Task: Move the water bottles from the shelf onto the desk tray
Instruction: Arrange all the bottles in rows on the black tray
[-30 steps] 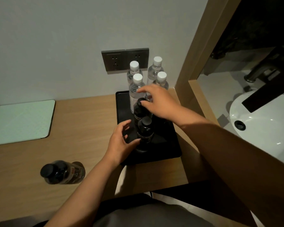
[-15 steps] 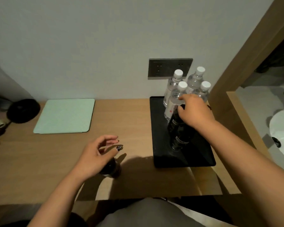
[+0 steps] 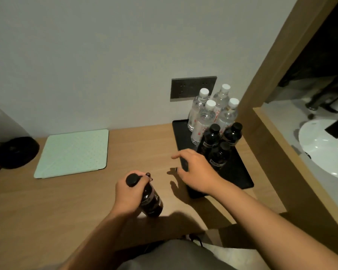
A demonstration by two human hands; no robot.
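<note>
Left hand (image 3: 128,193) is gripping a dark bottle (image 3: 149,197) at neck and shoulder, standing it on the desk (image 3: 76,201) left of the tray (image 3: 240,172). Right hand (image 3: 195,170), fingers loose, is hovering empty at the tray's edge. The bottle is likely rigid, smooth and moderately heavy; the narrow neck offers the surest hold.

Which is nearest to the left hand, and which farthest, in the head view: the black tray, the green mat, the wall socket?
From the left hand:
1. Black tray, to the right on the desk.
2. Green mat, to the left, farther back.
3. Wall socket, up on the wall behind the bottles.
</note>
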